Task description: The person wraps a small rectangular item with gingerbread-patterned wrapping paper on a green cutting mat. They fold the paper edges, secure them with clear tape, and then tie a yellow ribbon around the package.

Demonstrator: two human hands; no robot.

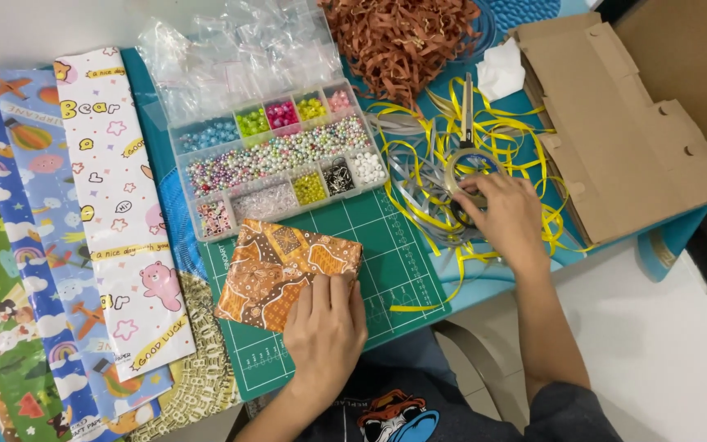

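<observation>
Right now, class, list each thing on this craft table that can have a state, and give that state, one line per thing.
Bead organiser box: lid open, compartments filled.
Wrapped parcel: fully covered in orange patterned paper, lying flat on the cutting mat.
Scissors: blades shut, resting on the ribbons.
Ribbons: loose and tangled.
Cardboard box: unfolded flat.
Wrapping sheets: spread out, overlapping.
Left hand: pressing the parcel.
Right hand: reaching into the ribbons.

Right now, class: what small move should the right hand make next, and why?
Probably close the right hand on the tape roll and lift it clear. Its fingers already touch the roll, which sits in tangled ribbon, while the left hand presses the wrapped parcel flat on the mat.
</observation>
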